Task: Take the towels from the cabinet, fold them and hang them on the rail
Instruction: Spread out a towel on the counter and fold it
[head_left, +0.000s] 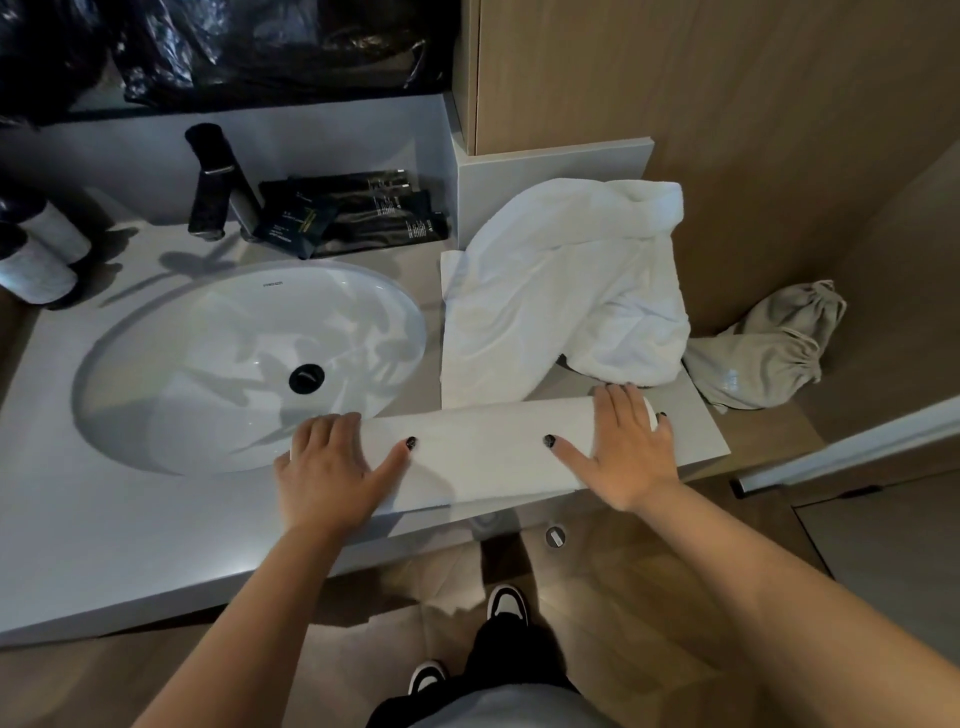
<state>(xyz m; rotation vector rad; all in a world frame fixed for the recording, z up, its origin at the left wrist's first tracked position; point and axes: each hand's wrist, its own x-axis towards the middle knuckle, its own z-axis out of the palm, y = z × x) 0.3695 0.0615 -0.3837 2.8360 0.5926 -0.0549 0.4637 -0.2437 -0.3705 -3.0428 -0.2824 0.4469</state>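
Nearest the camera, two black-and-white shoes (506, 605) stand on the wood-look floor (649, 597) below the counter's front edge; above them both bare forearms reach forward over the grey counter (104, 509). The left hand (332, 462) lies flat on the left end of a folded white towel (483, 452), fingers straight and close together, thumb spread out to the right along the cloth; the right hand (623, 452) lies flat on the towel's right end, fingers straight and pointing away, thumb spread to the left; neither hand curls round the cloth, both press down on it. The folded towel lies as a long narrow band along the counter's front edge, its left end just over the rim of the white oval sink (156, 364), its near edge slightly overhanging the counter.

Just behind it, on the counter to the right of the sink, a second white towel (561, 291) lies loose and rumpled, partly opened flat, its bunched part reaching up against the wooden wall panel (727, 104); a beige drawstring bag (769, 348) sits just beside it at the counter's right end. Farther back, a dark faucet (210, 182) stands behind the sink, with black toiletry packets (358, 213) to its right and two white bottles with dark caps (41, 249) at the far left.
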